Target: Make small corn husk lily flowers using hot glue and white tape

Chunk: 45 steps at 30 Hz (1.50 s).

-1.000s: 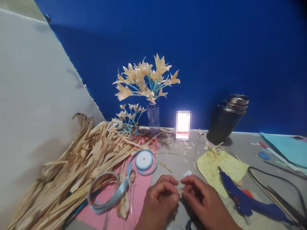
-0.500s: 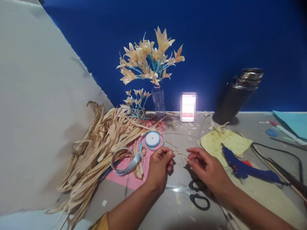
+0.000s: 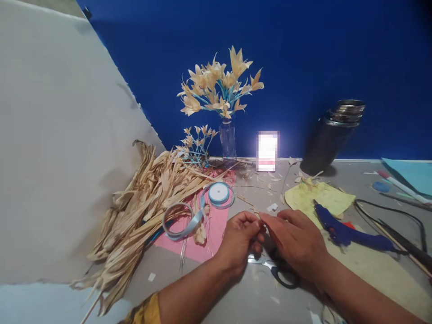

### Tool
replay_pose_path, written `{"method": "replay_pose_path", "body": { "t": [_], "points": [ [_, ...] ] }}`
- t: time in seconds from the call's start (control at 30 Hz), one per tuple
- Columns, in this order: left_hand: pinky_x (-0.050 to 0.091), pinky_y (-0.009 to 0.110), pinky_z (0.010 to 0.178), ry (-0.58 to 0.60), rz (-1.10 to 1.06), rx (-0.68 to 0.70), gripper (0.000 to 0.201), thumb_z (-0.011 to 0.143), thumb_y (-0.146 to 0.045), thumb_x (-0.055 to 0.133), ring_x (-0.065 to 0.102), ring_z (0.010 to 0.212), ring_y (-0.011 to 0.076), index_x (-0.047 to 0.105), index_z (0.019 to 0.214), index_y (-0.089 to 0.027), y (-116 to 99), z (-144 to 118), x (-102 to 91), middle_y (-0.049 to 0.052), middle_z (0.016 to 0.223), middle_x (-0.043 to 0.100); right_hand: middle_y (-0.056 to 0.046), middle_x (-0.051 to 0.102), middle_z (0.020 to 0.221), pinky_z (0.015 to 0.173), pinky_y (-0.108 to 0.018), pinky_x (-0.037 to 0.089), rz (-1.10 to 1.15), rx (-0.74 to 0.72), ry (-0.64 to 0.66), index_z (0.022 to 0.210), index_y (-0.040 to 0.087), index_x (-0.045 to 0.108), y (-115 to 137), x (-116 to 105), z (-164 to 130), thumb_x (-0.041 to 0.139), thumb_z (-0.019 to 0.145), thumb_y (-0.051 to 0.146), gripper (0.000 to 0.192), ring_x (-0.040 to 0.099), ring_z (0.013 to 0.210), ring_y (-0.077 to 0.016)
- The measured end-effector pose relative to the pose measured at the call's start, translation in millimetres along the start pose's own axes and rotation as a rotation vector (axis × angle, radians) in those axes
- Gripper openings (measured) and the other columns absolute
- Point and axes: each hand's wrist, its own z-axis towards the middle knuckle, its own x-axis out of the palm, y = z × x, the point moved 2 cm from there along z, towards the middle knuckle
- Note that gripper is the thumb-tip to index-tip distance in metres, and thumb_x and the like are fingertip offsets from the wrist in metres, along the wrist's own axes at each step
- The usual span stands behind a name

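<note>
Head view, left hand point(image 3: 241, 236) and right hand point(image 3: 297, 238) pinching perhaps a husk sliver point(image 3: 258, 216)

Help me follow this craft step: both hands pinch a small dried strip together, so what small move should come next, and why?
Probably keep shaping the strip between the fingertips: the left hand and right hand meet on it above the scissors, while the glue gun lies untouched at the right.

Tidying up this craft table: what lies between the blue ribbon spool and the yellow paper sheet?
In the head view, between the blue ribbon spool and the yellow paper sheet lies grey tabletop with husk scraps and a small white scrap.
</note>
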Motion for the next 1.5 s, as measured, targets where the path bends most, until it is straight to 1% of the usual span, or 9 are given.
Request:
{"method": "replay_pose_path", "body": {
  "t": [0.07,0.2,0.3,0.5,0.63,0.77,1.1,1.37,1.5],
  "points": [
    [0.036,0.020,0.041,-0.054,0.036,0.067,0.032,0.067,-0.035,0.084,0.048,0.043,0.0078,0.059,0.077,-0.018,-3,1,-1.6,-0.002,0.060,0.063,-0.009,0.076,0.089,0.074,-0.037,0.050,0.146,0.219,-0.021,0.121,0.019,0.071,-6,1,3,0.057,0.098,0.020,0.027,0.064,0.082,-0.0243],
    [0.040,0.021,0.051,-0.144,0.187,0.237,0.017,0.071,-0.027,0.078,0.054,0.054,0.0096,0.064,0.074,-0.017,-13,0,-3.8,0.001,0.066,0.067,-0.008,0.076,0.088,0.065,-0.034,0.050,0.719,0.902,0.083,0.094,0.021,0.075,-19,5,5,0.067,0.090,0.039,0.020,0.065,0.072,-0.0217],
    [0.044,0.023,0.060,-0.140,0.308,0.330,0.009,0.074,-0.022,0.075,0.056,0.060,0.0111,0.068,0.072,-0.016,-18,-4,-2.9,0.001,0.065,0.067,-0.004,0.071,0.078,0.055,-0.028,0.040,1.123,1.134,0.225,0.085,0.018,0.074,-16,9,4,0.074,0.084,0.053,0.035,0.055,0.060,-0.0146],
    [0.044,0.023,0.061,-0.061,0.338,0.304,0.009,0.076,-0.023,0.075,0.056,0.060,0.0112,0.070,0.072,-0.016,-14,-4,-2.7,0.002,0.065,0.068,0.001,0.059,0.062,0.052,-0.025,0.030,1.163,1.180,0.276,0.071,0.017,0.070,-14,12,0,0.079,0.079,0.053,0.038,0.043,0.056,-0.0106],
    [0.040,0.021,0.050,-0.123,0.104,0.168,0.022,0.071,-0.030,0.082,0.055,0.054,0.0096,0.066,0.078,-0.017,-12,4,-7.8,0.000,0.068,0.068,0.000,0.059,0.061,0.051,-0.025,0.026,1.072,1.240,0.233,0.068,0.017,0.070,-19,12,2,0.077,0.080,0.053,0.039,0.040,0.055,-0.0101],
    [0.040,0.019,0.048,-0.084,-0.057,0.090,0.034,0.064,-0.032,0.089,0.055,0.056,0.0084,0.063,0.078,-0.016,-12,6,-7.6,0.001,0.074,0.069,0.001,0.057,0.058,0.049,-0.025,0.026,1.039,1.200,0.232,0.069,0.017,0.069,-19,12,1,0.074,0.083,0.053,0.038,0.040,0.053,-0.0099],
    [0.038,0.018,0.045,-0.062,0.023,0.080,0.034,0.064,-0.034,0.089,0.049,0.045,0.0071,0.063,0.075,-0.016,-4,5,-5.9,-0.003,0.053,0.060,0.000,0.062,0.063,0.049,-0.023,0.026,1.156,1.205,0.252,0.073,0.016,0.071,-13,16,-3,0.078,0.081,0.055,0.040,0.040,0.054,-0.0090],
    [0.036,0.018,0.046,-0.099,0.051,0.137,0.032,0.064,-0.032,0.088,0.049,0.046,0.0063,0.062,0.075,-0.017,-10,6,-7.4,-0.005,0.056,0.059,-0.005,0.071,0.074,0.047,-0.022,0.024,1.388,1.369,0.115,0.079,0.016,0.076,-16,15,0,0.087,0.069,0.044,0.032,0.041,0.052,-0.0073],
    [0.037,0.019,0.048,-0.130,0.126,0.183,0.026,0.067,-0.030,0.084,0.048,0.047,0.0067,0.064,0.074,-0.016,-13,3,-6.5,-0.005,0.056,0.058,-0.005,0.073,0.077,0.050,-0.022,0.028,1.435,1.346,0.127,0.085,0.016,0.077,-16,12,0,0.087,0.068,0.035,0.028,0.044,0.054,-0.0082]
  ]
}}
